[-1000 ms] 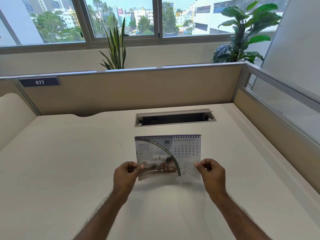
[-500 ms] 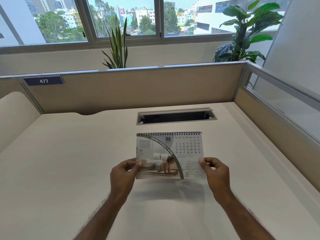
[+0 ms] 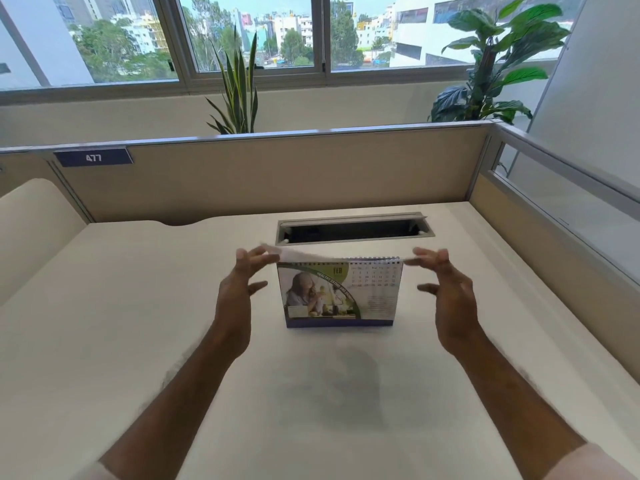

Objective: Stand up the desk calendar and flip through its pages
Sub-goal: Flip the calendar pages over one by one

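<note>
The desk calendar (image 3: 341, 296) stands upright on its dark blue base in the middle of the white desk (image 3: 104, 341), showing the FEB page with a photo of a person. One loose page (image 3: 311, 253) lies blurred and nearly level over the spiral binding at the top. My left hand (image 3: 240, 292) is at the calendar's left side, fingers spread, with its fingertips touching the page's left end. My right hand (image 3: 448, 296) mirrors it on the right, fingertips at the page's right end. Both thumbs hang apart below the page.
A rectangular cable slot (image 3: 353, 231) opens in the desk just behind the calendar. Beige partition walls (image 3: 277, 174) with a "477" label (image 3: 93, 157) close off the back and right. Two potted plants (image 3: 239, 88) stand behind the partition by the window.
The JAN page, pinched at its lower corners before, has swung up over the spiral, uncovering FEB. Both hands rose to the calendar's top and their fingers spread apart.
</note>
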A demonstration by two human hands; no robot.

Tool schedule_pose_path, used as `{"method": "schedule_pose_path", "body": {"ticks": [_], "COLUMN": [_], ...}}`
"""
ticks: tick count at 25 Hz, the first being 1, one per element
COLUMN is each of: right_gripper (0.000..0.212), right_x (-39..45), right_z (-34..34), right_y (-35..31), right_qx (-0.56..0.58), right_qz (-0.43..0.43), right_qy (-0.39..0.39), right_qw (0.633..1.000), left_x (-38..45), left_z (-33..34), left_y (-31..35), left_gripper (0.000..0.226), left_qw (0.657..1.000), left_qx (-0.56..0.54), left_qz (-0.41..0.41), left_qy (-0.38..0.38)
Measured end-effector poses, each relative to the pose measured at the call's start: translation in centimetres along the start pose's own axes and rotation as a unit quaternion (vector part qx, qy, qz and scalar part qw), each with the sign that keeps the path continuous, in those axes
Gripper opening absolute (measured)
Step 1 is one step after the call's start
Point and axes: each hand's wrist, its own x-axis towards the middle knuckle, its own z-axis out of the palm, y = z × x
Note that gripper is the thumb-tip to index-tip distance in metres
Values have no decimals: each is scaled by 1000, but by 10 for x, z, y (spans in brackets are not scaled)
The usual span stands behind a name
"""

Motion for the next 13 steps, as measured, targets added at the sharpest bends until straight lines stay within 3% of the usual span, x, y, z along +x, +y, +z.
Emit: {"method": "schedule_pose_path", "body": {"ticks": [4, 9, 13], "right_gripper": [59, 37, 27], "right_x": [24, 32, 28], "right_z": [13, 20, 17], "right_y": [-21, -9, 8], "right_qx": [-26, -25, -44], "right_qz": [12, 45, 45], "right_qy": [-34, -43, -30], "right_qw": [999, 998, 998], "left_x": [28, 40, 32], "left_z": [10, 12, 11], "left_y": [8, -13, -29], "left_gripper": [55, 49, 32], "left_qw": [998, 994, 993], "left_qx": [69, 105, 107], "left_qz": [-1, -9, 0], "left_qy": [7, 25, 58]}}
